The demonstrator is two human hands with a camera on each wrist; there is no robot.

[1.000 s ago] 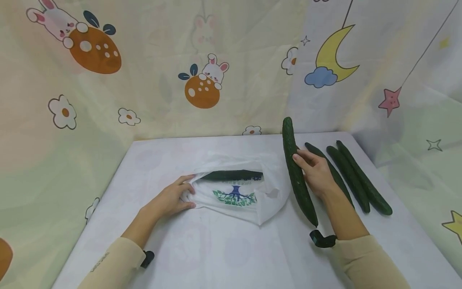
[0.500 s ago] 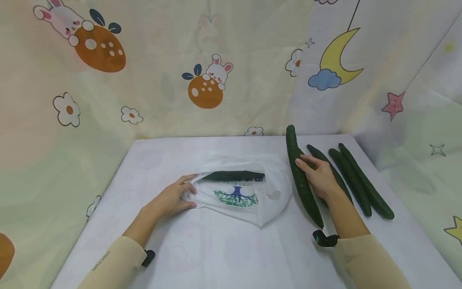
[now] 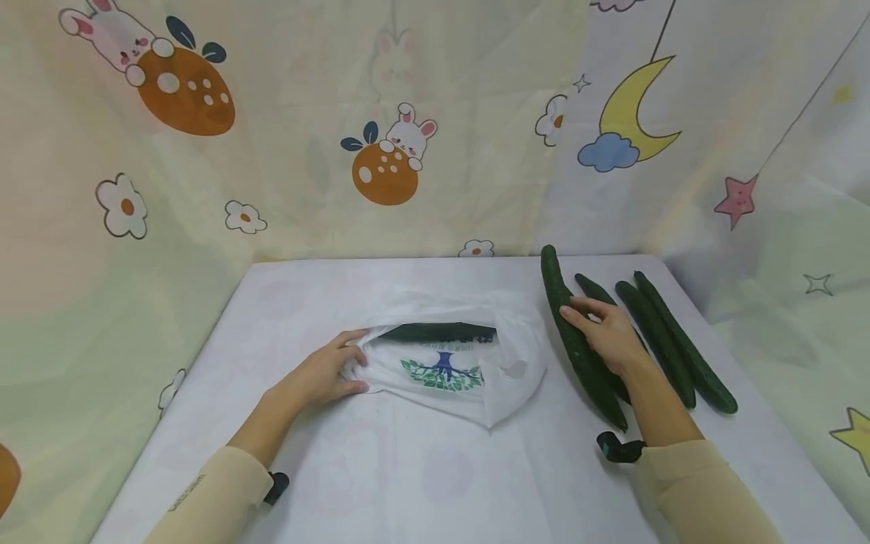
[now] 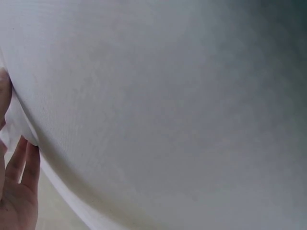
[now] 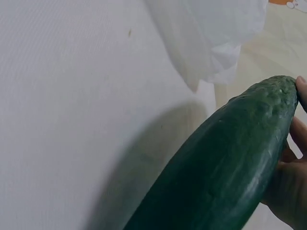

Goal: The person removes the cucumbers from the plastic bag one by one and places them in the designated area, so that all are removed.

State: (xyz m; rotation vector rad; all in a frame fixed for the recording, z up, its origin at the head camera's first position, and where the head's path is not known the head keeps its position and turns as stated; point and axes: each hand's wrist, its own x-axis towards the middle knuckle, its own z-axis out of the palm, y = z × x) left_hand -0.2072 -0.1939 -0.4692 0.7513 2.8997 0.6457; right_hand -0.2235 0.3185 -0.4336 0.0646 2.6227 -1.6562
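My left hand (image 3: 333, 370) grips the left edge of a white plastic bag (image 3: 516, 400) that lies on the table. The bag bears a blue and green tree print, and through its opening a dark green cucumber (image 3: 438, 331) shows inside. In the left wrist view, fingers (image 4: 29, 167) hold the bag's thin edge. My right hand (image 3: 612, 340) holds another long cucumber (image 3: 578, 351) to the right of the bag, tilted with its far end leftward. The right wrist view shows this cucumber (image 5: 225, 158) close up, its shadow on the white surface.
To the right of my right hand, several more cucumbers (image 3: 655, 332) lie side by side on the white-covered table (image 3: 435, 483); one is partly hidden by the held cucumber and hand. A printed curtain (image 3: 292, 136) stands behind the table.
My right hand and the held cucumber have shifted slightly right and toward me, the far end coming lower in view. My left hand and the bag look unmoved.
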